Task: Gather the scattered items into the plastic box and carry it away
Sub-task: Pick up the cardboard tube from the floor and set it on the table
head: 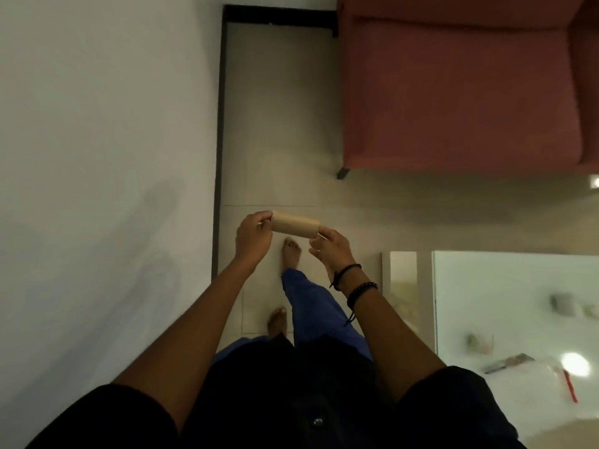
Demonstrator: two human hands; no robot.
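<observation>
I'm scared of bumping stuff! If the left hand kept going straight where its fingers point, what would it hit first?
Probably the cardboard tube it already grips by one end; beyond that, the right hand on the other end. Depth is hard to judge.

Room's dim, warm cast overall. Bright glare spot on the glossy table (505,319) at lower right, a smaller hotspot at the right edge by the sofa (460,92). Small items on the table are smeared and out of focus, can't tell what they are. Soft double shadow of the person on the white wall (97,124) at left. Faint grey shadow on the floor (278,124) below the sofa. Wide-angle bend in the skirting line; dark clothing at the bottom loses detail.
</observation>
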